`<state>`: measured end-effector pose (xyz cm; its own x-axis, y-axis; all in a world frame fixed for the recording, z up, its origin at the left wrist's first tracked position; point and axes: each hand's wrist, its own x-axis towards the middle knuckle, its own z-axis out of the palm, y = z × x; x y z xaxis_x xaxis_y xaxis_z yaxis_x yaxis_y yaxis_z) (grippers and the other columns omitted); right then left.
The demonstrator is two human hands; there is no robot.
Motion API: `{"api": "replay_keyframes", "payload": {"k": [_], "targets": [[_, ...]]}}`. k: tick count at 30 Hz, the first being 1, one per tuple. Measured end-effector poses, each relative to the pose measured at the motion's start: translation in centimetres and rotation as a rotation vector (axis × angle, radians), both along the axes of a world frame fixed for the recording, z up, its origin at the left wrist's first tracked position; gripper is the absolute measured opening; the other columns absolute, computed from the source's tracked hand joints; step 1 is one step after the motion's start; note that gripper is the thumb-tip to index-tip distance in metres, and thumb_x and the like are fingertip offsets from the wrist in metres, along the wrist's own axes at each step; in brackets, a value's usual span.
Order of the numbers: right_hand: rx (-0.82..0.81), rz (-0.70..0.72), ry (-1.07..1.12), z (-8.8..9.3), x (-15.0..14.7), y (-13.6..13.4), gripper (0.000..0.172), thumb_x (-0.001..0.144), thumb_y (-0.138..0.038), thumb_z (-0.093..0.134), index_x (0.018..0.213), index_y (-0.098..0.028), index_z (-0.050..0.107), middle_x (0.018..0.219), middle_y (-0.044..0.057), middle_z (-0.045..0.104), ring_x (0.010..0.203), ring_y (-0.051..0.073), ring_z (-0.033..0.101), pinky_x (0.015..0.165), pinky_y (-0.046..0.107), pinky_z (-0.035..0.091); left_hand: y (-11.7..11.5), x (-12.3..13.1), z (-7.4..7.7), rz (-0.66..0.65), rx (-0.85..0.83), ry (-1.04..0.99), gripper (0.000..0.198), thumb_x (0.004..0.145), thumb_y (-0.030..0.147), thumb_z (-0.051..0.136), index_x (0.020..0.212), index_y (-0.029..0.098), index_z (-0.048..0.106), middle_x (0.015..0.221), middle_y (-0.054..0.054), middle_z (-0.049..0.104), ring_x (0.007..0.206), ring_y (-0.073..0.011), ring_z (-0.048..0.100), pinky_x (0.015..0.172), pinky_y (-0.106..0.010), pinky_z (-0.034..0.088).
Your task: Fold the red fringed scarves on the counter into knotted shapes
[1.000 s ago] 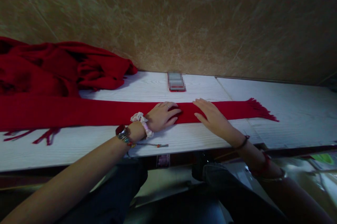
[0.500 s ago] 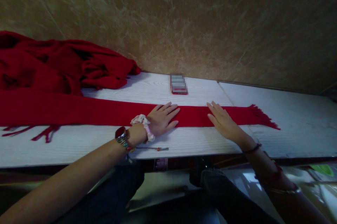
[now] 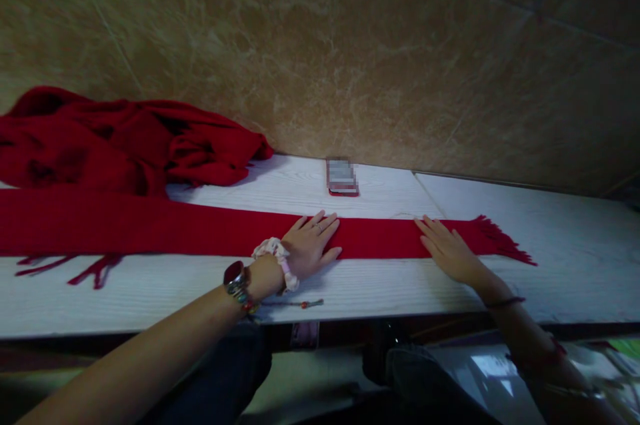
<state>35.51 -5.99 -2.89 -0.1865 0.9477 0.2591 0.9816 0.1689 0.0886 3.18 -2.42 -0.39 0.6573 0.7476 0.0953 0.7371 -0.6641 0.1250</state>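
Observation:
A long red scarf point(image 3: 377, 238) lies in a flat folded strip along the white wooden tabletop point(image 3: 200, 298), its fringe spread at the right end. Near the strip's middle, my left hand point(image 3: 310, 245) rests palm down on the cloth, fingers stretched out. Farther right, my right hand point(image 3: 447, 248) also lies flat on the scarf, fingers extended and slightly apart. Both hands hold nothing. To the left, some fringe strands stick out from under the strip's near edge.
A crumpled heap of red cloth point(image 3: 125, 138) sits at the back left against the marbled tile wall point(image 3: 310, 65). A phone-like object point(image 3: 343, 178), its face blurred, lies behind the scarf. The table's front edge runs just above my legs.
My right hand has slid to the right along the scarf, widening the gap between my hands. My left hand stays on the same part. The view has tilted up slightly.

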Motion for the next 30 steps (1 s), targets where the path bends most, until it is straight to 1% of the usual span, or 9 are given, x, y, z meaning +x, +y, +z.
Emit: {"api": "replay_keyframes", "payload": {"k": [3, 5, 7, 10, 14, 17, 22, 25, 30], "targets": [[0.077, -0.060, 0.041, 0.4, 0.8, 0.3, 0.044, 0.089, -0.034, 0.030, 0.124, -0.014, 0.047, 0.129, 0.020, 0.047, 0.119, 0.034, 0.043, 0.086, 0.060, 0.041, 0.3, 0.4, -0.1, -0.150, 0.040, -0.050, 0.043, 0.087, 0.028, 0.043, 0.126, 0.010, 0.045, 0.134, -0.011, 0.042, 0.127, -0.0237, 0.033, 0.103, -0.042, 0.029], [0.127, 0.023, 0.102, 1.1, -1.1, 0.4, 0.043, 0.089, -0.034, 0.032, 0.122, -0.013, 0.049, 0.129, 0.020, 0.048, 0.121, 0.030, 0.042, 0.091, 0.054, 0.040, 0.4, 0.6, -0.2, -0.263, 0.074, -0.098, 0.036, 0.086, 0.021, 0.042, 0.120, 0.012, 0.050, 0.128, -0.010, 0.049, 0.119, -0.0199, 0.043, 0.100, -0.036, 0.034], [0.106, 0.189, 0.164, 1.9, -4.2, 0.4, 0.042, 0.089, -0.034, 0.034, 0.123, -0.016, 0.049, 0.131, 0.015, 0.047, 0.121, 0.023, 0.042, 0.097, 0.045, 0.040, 0.6, 0.7, -0.3, -0.306, 0.108, -0.153, 0.033, 0.085, 0.019, 0.042, 0.115, 0.013, 0.054, 0.120, -0.009, 0.054, 0.109, -0.0184, 0.051, 0.094, -0.034, 0.040], [0.039, 0.347, 0.200, 2.9, -8.9, 0.5, 0.038, 0.087, -0.029, 0.038, 0.120, -0.017, 0.053, 0.128, 0.012, 0.051, 0.119, 0.020, 0.046, 0.099, 0.041, 0.040, 0.8, 0.6, -0.3, -0.271, 0.141, -0.205, 0.028, 0.083, 0.019, 0.045, 0.107, 0.013, 0.058, 0.107, -0.010, 0.058, 0.095, -0.0182, 0.055, 0.083, -0.032, 0.046], [0.030, 0.402, 0.230, 3.0, -12.3, 1.4, 0.035, 0.086, -0.020, 0.040, 0.116, -0.014, 0.056, 0.120, 0.011, 0.057, 0.112, 0.018, 0.051, 0.097, 0.037, 0.042, 1.2, 0.2, -0.1, -0.087, 0.169, -0.204, 0.021, 0.081, 0.017, 0.044, 0.095, 0.012, 0.061, 0.094, -0.009, 0.057, 0.085, -0.0191, 0.055, 0.077, -0.033, 0.047], [0.005, 0.444, 0.216, 2.5, -12.7, 2.2, 0.034, 0.086, -0.020, 0.040, 0.115, -0.012, 0.057, 0.119, 0.011, 0.058, 0.112, 0.019, 0.051, 0.099, 0.037, 0.041, 1.2, -0.1, -0.2, 0.029, 0.153, -0.133, 0.028, 0.083, 0.019, 0.044, 0.106, 0.011, 0.056, 0.105, -0.012, 0.054, 0.094, -0.0236, 0.054, 0.082, -0.039, 0.045], [-0.015, 0.442, 0.241, 2.0, -11.9, 2.3, 0.035, 0.087, -0.022, 0.038, 0.116, -0.015, 0.056, 0.122, 0.008, 0.056, 0.116, 0.017, 0.049, 0.100, 0.037, 0.039, 0.9, -0.2, -0.3, 0.043, 0.152, -0.086, 0.032, 0.086, 0.021, 0.041, 0.115, 0.012, 0.051, 0.113, -0.014, 0.049, 0.102, -0.0260, 0.049, 0.086, -0.043, 0.042], [-0.006, 0.423, 0.262, 2.1, -11.5, 1.6, 0.034, 0.087, -0.020, 0.039, 0.115, -0.015, 0.057, 0.120, 0.009, 0.058, 0.114, 0.017, 0.051, 0.099, 0.038, 0.040, 1.0, -0.2, -0.2, -0.040, 0.178, -0.134, 0.029, 0.084, 0.020, 0.044, 0.110, 0.013, 0.054, 0.112, -0.014, 0.049, 0.102, -0.0240, 0.048, 0.086, -0.041, 0.043], [-0.021, 0.497, 0.271, 2.0, -11.5, 0.3, 0.035, 0.086, -0.024, 0.042, 0.118, -0.018, 0.055, 0.121, 0.008, 0.057, 0.117, 0.018, 0.047, 0.099, 0.041, 0.041, 1.1, -0.1, 0.1, -0.316, 0.155, -0.181, 0.027, 0.084, 0.029, 0.048, 0.105, 0.014, 0.058, 0.102, -0.010, 0.053, 0.092, -0.0191, 0.051, 0.081, -0.033, 0.045]]}}
